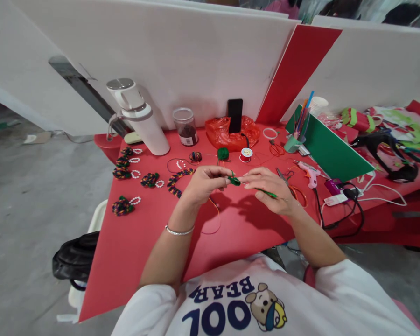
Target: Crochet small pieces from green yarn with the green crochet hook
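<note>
Between thumb and fingers, my left hand [207,183] pinches a small green crocheted piece [234,181]. My right hand [269,187] is closed around a thin crochet hook [266,192] with a green handle, its metal tip at the green piece. Beyond the hands lies a ball of green yarn [223,153], with a strand leading toward my left hand. A multicoloured braided cord [175,183] curves beside my left hand and is partly hidden by it. An orange strand [215,205] hangs loosely over the table under the hands.
On the red table [143,261] stand a white bottle [145,126], a clear jar [185,128] and a phone [234,115]. Knotted yarn pieces with beads [123,205] lie at left. A pink glue gun [311,173], scissors [283,176] and power strip [338,199] lie at right.
</note>
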Action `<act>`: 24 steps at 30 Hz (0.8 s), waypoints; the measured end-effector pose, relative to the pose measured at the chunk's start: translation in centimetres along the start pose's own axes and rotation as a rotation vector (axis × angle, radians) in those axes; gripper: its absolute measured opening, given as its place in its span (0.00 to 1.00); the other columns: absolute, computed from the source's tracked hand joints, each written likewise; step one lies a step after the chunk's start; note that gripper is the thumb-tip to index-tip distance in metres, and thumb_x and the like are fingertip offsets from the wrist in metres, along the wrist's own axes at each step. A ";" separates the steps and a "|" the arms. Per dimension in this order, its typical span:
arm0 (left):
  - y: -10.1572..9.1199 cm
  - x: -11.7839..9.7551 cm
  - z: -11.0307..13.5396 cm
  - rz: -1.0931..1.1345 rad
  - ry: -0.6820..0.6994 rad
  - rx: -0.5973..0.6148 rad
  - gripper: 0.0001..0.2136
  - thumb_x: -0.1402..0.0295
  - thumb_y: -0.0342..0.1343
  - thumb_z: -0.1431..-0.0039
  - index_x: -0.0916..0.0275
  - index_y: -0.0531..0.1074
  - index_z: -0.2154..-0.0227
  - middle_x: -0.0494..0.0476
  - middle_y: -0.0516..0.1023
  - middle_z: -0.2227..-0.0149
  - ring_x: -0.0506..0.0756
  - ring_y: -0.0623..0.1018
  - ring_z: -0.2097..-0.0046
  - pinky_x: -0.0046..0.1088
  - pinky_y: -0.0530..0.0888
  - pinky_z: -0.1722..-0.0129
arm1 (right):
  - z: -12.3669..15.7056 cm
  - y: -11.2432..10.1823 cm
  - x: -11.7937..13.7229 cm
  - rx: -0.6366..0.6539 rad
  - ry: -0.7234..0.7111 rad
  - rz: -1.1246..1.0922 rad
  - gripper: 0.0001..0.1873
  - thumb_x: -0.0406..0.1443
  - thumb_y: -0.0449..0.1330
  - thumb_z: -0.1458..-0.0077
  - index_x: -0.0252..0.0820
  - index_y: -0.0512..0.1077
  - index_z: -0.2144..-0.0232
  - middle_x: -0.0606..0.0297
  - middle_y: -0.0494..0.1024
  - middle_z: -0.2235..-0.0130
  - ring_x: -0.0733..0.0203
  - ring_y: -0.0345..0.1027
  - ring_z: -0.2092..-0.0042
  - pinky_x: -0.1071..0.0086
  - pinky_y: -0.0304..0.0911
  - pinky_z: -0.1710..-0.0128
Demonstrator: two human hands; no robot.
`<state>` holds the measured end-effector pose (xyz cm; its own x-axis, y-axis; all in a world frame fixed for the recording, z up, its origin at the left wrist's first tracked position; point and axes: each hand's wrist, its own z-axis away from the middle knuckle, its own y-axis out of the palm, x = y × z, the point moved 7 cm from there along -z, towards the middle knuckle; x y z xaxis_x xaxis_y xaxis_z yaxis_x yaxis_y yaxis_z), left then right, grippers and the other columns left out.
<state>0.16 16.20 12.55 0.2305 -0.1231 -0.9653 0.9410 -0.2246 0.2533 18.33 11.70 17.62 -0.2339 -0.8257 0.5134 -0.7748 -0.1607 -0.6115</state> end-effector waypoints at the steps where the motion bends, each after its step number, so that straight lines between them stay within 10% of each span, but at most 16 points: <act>1: 0.1 0.0 0.0 0.007 -0.003 0.004 0.10 0.72 0.69 0.63 0.64 0.84 0.72 0.54 0.80 0.76 0.49 0.73 0.76 0.27 0.72 0.74 | 0.0 -0.1 -0.1 -0.007 0.035 -0.066 0.13 0.42 0.55 0.31 0.51 0.76 0.50 0.60 0.82 0.46 0.52 0.74 0.45 0.49 0.69 0.44; 16: 1.3 0.4 0.2 0.033 0.025 -0.053 0.10 0.71 0.70 0.62 0.64 0.84 0.71 0.54 0.81 0.73 0.50 0.76 0.73 0.27 0.77 0.71 | 1.7 1.8 -4.1 -0.323 0.407 -0.757 0.16 0.51 0.58 0.35 0.50 0.80 0.60 0.61 0.85 0.54 0.49 0.79 0.49 0.50 0.72 0.44; 24: 1.0 0.2 0.3 -0.035 0.036 0.015 0.16 0.67 0.72 0.59 0.64 0.84 0.63 0.60 0.85 0.63 0.53 0.81 0.69 0.27 0.78 0.72 | 2.4 2.8 -4.0 -0.374 0.317 -0.635 0.15 0.48 0.58 0.34 0.51 0.81 0.57 0.61 0.83 0.52 0.52 0.75 0.46 0.52 0.69 0.42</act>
<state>1.12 15.67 12.62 0.2069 -0.0799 -0.9751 0.9449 -0.2423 0.2203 18.46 13.25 12.39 0.2054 -0.4354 0.8765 -0.9484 -0.3096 0.0684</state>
